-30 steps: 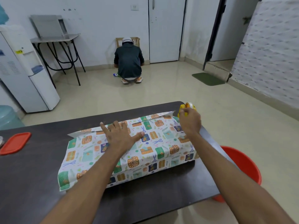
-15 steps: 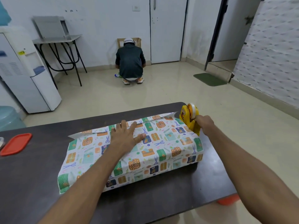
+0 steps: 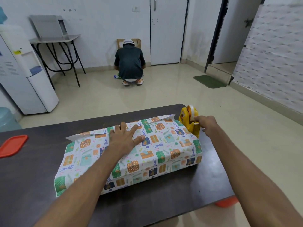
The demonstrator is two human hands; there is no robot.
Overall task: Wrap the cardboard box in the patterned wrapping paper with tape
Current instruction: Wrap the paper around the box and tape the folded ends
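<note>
**Drawing tape for the long seam**

Pinching at the near, cutter end of the yellow tape dispenser (image 3: 188, 123) with the curled thumb and fingers of the right hand (image 3: 207, 126). Too small to tell whether the loose end of tape is already caught between them. Standing on the dark table (image 3: 32, 177) at the parcel's far right corner, roll (image 3: 191, 112) uppermost, close against the paper, though touching or not cannot be told.

Pressing flat with the left hand (image 3: 124, 140), fingers straight and spread, on top of the wrapping paper (image 3: 164, 149), right at the overlapping edge (image 3: 91, 134) along the far side. No sight of the cardboard box itself: wholly covered, lying under the paper in the middle of the table.

Judging by this, fetching a strip to fix that overlap. To do it well:

- Pull the tape out level and slowly, since the dispenser looks held down only by its own weight and is likely to tip or slide under a sharp tug.
- Tear down across the cutter teeth rather than yanking.
- Bear down with the left palm all through the pull, or risk the flap springing up and going slack.
- Lay the strip across the overlapping edge, half on each layer, then rub outward from its middle.

Off to the left, a red lid (image 3: 12, 145) near the table's edge, well apart from the work.
</note>
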